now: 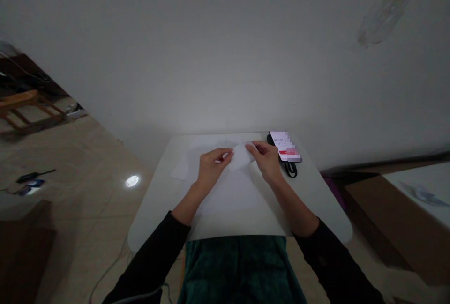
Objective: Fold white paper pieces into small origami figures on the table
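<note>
Two narrow grips, left hand [212, 169] and right hand [266, 161], pinch folded paper [241, 156].

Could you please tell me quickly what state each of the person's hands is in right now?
Left hand: closed, pinching the folded white paper.
Right hand: closed, pinching that paper's other side.

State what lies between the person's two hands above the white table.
In the head view, a folded white paper lies between the left hand and the right hand, pinched by both, over a larger white sheet.
</note>
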`<state>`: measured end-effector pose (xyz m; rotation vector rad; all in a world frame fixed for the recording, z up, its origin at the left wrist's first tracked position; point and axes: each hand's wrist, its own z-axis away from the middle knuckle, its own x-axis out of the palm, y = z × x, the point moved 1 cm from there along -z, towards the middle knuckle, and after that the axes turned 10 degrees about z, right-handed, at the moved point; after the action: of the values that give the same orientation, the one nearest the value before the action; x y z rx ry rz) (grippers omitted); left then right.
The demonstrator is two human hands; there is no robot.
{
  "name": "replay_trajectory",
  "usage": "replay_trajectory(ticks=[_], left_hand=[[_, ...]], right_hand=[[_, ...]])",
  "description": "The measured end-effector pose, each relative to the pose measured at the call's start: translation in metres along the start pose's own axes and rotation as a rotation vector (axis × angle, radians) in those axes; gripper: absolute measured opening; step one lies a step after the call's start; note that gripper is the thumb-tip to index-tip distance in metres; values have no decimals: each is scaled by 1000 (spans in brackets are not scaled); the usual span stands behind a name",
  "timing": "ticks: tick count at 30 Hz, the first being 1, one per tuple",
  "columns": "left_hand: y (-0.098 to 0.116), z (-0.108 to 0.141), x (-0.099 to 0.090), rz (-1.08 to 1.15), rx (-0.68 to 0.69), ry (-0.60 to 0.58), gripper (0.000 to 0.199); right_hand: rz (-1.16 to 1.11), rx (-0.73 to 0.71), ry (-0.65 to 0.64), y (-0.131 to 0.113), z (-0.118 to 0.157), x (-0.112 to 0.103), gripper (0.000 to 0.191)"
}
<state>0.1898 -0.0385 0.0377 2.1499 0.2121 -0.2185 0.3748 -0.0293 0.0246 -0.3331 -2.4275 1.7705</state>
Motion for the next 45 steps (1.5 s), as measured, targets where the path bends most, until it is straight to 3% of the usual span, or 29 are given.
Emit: replay_trajectory(ticks=[7,13,22,38,42,45], left_hand=[[-9,2,2,-36,-60,-43,20],[-9,1,6,280,-264,22,27],[3,1,4,413,-316,62,35],[6,7,12,460,-232,326,26],[5,7,11,429,-217,361,27],[4,6,10,400,-170,397,24]], right_hand=[[37,-28,-43,3,1,1,20],[-27,6,-47,7,-1,0,19],[-153,78,-6,1,-4,-6,25],[-240,106,32,-6,-1,0,24],[-433,259,51,-7,11,15,40],[-536,385,-101,-8,23,30,38]])
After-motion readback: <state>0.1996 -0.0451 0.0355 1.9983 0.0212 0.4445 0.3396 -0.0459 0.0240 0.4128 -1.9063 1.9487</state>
